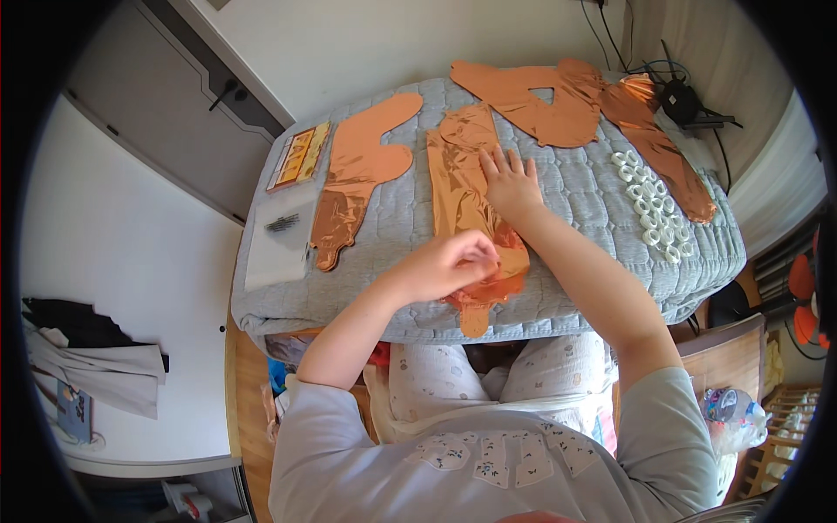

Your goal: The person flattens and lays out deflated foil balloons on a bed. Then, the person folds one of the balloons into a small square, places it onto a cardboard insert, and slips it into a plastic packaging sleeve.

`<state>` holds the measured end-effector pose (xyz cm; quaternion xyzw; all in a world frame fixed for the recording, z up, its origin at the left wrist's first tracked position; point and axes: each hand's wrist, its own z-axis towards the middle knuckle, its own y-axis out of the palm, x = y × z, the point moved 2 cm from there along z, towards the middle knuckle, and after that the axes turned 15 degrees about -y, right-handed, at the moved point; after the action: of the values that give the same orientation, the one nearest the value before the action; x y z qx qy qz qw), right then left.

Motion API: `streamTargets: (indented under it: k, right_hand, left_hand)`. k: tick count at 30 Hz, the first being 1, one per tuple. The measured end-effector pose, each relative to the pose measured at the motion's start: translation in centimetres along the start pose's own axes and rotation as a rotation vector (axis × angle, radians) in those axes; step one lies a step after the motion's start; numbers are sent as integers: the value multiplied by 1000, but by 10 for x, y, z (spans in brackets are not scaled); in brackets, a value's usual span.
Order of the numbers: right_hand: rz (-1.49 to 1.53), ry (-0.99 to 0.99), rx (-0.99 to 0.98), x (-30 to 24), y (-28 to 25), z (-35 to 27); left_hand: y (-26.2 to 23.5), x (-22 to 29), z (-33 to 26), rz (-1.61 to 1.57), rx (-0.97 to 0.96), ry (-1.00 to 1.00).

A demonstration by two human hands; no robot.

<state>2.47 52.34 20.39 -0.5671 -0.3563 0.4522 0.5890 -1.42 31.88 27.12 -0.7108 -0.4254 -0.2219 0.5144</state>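
Fingers of the left hand (452, 266) curl, grip unclear; the right hand (513, 186) lies spread on a copper foil balloon (457, 193), which a hard tug could tear

At the frame's centre, the right hand (514, 185) lies flat on a copper-coloured foil piece (455, 187); the left hand (455, 263) curls over its lower part. White rings (656, 207) sit right of centre on a grey quilted cover (397, 218); a grey door (166, 96) stands upper left.
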Motion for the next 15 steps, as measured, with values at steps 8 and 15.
streamTargets:
  k: [8, 15]
  right_hand:
    - [-77, -7, 67, -5, 3, -4]
    - [-89, -6, 195, 6, 19, 2]
  left_hand:
    - [-68, -67, 60, 159, 477, 151]
    - [-68, -73, 86, 759, 415, 131]
